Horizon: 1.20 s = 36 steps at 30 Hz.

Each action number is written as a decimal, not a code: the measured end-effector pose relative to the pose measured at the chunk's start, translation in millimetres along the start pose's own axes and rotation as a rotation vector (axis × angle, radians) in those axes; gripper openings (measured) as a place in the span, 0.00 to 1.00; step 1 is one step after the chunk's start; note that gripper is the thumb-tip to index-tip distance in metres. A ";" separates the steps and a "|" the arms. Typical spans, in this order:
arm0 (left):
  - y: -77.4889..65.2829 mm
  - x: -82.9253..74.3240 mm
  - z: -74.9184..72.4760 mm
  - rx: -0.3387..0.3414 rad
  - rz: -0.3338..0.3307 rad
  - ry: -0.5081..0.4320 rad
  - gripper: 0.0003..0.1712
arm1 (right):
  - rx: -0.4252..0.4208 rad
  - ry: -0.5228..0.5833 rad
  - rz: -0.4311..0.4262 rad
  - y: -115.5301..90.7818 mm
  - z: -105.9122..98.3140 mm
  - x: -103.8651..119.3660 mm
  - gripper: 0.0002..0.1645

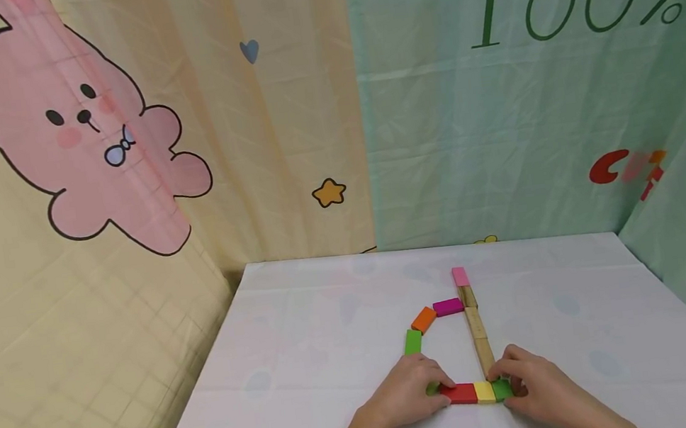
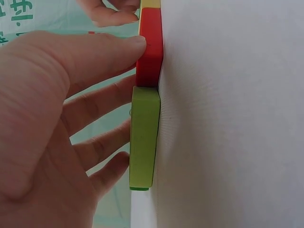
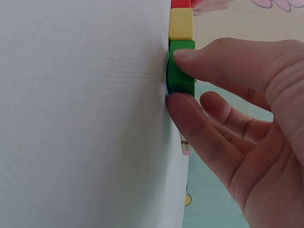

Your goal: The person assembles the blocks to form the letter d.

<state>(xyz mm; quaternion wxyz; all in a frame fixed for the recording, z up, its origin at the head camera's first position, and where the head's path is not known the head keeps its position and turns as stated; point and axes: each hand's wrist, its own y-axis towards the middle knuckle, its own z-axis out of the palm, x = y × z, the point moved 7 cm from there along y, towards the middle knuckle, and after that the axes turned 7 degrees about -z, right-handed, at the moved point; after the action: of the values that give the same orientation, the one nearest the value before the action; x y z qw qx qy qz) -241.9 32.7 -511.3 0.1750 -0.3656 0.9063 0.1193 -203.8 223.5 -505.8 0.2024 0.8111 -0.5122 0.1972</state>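
A red block (image 1: 461, 394), a yellow block (image 1: 484, 392) and a dark green block (image 1: 502, 390) lie end to end in a row on the white table. My left hand (image 1: 400, 394) pinches the red block, thumb on its near side and a finger behind. Left of the red block, a light green block (image 2: 145, 137) lies beside the left hand's other fingers; the hand mostly covers it in the head view. At the row's other end my right hand (image 1: 547, 389) grips the dark green block, its thumb on the near face and a finger at the end.
Wooden blocks (image 1: 477, 326) run in a line back from the row to a pink block (image 1: 459, 276). A magenta block (image 1: 448, 307), an orange block (image 1: 423, 320) and another green block (image 1: 413, 342) curve around the left. Printed curtains (image 1: 283, 143) stand behind the table (image 1: 305, 326).
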 end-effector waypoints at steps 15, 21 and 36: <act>-0.1 1.0 0.2 -0.010 0.040 0.036 0.08 | 0.001 0.020 -0.009 2.6 3.2 -2.7 0.26; -0.8 0.3 -1.0 -0.014 0.045 0.042 0.08 | -0.002 0.027 -0.007 3.0 4.9 -4.0 0.25; -1.8 0.0 -2.2 -0.025 0.058 0.037 0.07 | 0.004 0.023 -0.001 2.9 6.7 -2.5 0.21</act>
<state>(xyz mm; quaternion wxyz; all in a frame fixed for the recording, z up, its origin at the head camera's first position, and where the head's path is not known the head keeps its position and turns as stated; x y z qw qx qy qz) -241.2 30.7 -509.4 0.1503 -0.3434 0.9181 0.1287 -206.7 220.7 -512.4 0.2066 0.8094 -0.5090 0.2075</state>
